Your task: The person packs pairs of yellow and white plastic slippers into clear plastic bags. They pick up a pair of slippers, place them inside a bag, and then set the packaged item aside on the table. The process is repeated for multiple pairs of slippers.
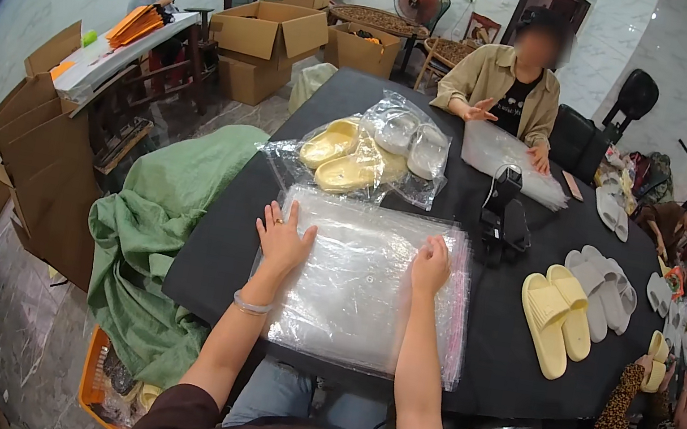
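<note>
A stack of clear plastic zip bags point(348, 293) lies flat before me on the black-covered table, with a pinkish strip along its right edge. My left hand point(284, 243) rests on the stack's left side, fingers spread. On its upper right part sits my right hand point(432, 267), fingers curled together; whatever they may pinch is hidden. Just beyond the stack, yellow slippers point(352, 166) and grey slippers point(410, 142) lie in clear bags. To the right are unbagged yellow slippers point(555, 321) and grey slippers point(602, 290).
A black device on a stand point(505, 210) stands right of the bags. Across the table point(213, 261), a person point(511, 83) handles more clear bags point(511, 163). Green cloth point(170, 195) hangs at the left, above an orange crate point(97, 373). Cardboard boxes point(265, 33) stand behind. Other people sit farther right.
</note>
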{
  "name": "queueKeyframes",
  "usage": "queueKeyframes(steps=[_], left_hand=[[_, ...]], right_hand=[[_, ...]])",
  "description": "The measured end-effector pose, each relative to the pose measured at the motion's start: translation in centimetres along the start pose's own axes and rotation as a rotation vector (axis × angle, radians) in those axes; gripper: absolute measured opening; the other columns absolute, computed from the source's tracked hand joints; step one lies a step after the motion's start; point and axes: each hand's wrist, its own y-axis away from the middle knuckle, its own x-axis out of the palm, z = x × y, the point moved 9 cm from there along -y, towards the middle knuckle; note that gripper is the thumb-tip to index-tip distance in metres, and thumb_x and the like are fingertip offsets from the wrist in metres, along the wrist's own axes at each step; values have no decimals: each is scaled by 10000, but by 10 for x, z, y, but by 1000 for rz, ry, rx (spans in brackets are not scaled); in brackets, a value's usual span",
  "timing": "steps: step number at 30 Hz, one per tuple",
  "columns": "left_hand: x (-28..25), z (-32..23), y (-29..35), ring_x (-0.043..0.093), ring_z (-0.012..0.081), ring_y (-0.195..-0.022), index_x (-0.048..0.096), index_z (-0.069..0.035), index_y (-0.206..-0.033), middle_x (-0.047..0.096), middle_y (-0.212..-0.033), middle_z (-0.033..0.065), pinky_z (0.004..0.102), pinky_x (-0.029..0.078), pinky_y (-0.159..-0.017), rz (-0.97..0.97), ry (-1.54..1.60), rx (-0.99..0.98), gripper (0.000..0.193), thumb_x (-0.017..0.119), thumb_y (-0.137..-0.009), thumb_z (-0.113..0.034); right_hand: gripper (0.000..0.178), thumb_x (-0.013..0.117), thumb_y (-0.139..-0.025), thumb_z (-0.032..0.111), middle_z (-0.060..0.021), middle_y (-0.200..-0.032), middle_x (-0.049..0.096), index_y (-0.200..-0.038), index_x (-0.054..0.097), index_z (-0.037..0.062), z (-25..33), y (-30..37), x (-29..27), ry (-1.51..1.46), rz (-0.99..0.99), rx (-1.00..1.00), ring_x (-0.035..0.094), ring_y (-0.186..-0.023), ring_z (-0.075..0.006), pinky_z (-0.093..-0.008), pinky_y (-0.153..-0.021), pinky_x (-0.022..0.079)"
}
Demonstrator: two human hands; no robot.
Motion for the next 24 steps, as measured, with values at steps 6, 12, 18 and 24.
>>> queueKeyframes(steps=[6,12,18,24], left_hand=[[-3,1,1,170,414,-1391,322,-129,-1448,207,-1475,303,551,130,-1103,-31,11,12,732,499,-865,-534],[-2,0,1,171,418,-1389,328,-118,-1444,216,-1469,309,559,137,-1099,-15,10,11,731,497,-866,-532],[0,-1,0,168,423,-1389,331,-117,-1443,210,-1470,312,563,130,-1098,-24,19,26,734,492,-864,-539],[-12,3,-1,260,413,-1355,381,-103,-1413,326,-1424,287,542,188,-1089,-108,110,3,691,556,-857,-474]], right_hand=[[219,532,-829,91,-46,-1101,654,-988,682,103,15,-3,-16,-87,-109,-75,591,-1027,-250,-379,-875,445],[181,551,-838,111,-31,-1073,659,-962,683,119,68,11,-28,-123,-159,-328,594,-985,-240,-378,-850,440],[203,613,-821,269,-9,-1140,628,-952,696,139,49,23,17,122,184,-251,564,-1018,-264,-419,-892,413],[185,608,-828,232,-32,-1119,640,-947,697,120,40,16,18,23,178,-216,577,-992,-284,-401,-890,434]])
